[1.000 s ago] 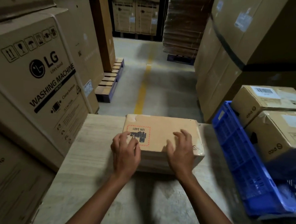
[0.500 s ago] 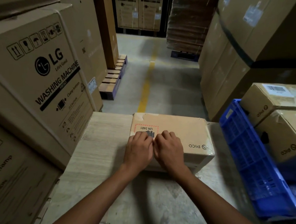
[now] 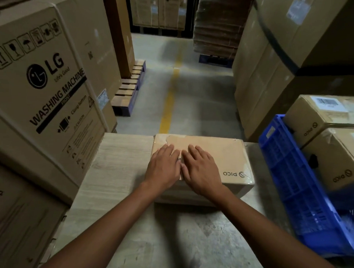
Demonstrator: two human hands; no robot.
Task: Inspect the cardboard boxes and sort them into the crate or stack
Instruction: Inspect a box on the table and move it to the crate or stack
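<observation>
PICO box sits far-centre on worktop, top layer torn at its far-left edge. left hand and right hand lie flat on it, fingers straight, side by side. 0.5 s ago they were curled over the UN 3481 label, now hidden. At right, blue crate holds two PICO cartons. LG WASHING MACHINE carton at left.

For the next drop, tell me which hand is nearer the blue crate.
Right. The right hand lies flat on the cardboard box, on the side toward the blue crate; the left hand lies flat beside it, farther from the crate.
</observation>
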